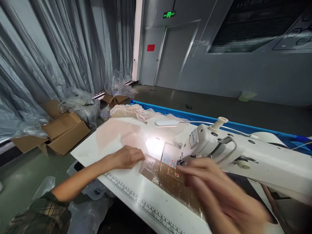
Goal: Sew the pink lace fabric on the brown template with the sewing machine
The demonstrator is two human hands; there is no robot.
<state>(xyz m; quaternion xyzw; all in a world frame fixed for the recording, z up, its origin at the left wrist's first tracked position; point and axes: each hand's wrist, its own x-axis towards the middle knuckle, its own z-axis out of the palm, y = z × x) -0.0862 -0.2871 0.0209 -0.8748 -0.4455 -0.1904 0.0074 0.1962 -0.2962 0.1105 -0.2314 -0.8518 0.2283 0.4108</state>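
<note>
Two bare hands, left hand (128, 157) and right hand (214, 190), at a sewing machine (263, 157).
The left hand sits at the frame centre, low over the table (84, 151), fingers curled together, tips at the left end of the brown panel (158, 172); whether cloth lies between them cannot be told. The right hand, lower right of the frame, is blurred, with fingertips near the presser foot (180, 162); its grip cannot be determined. The pale pink fabric (114, 131) lies flat on the table, left of the frame centre, above the left hand. A lace bundle (129, 112) rests behind it, upper centre. The lamp (167, 123) extends above the bright spot. A printed scale (136, 195) follows the near table edge, lower centre.
</note>
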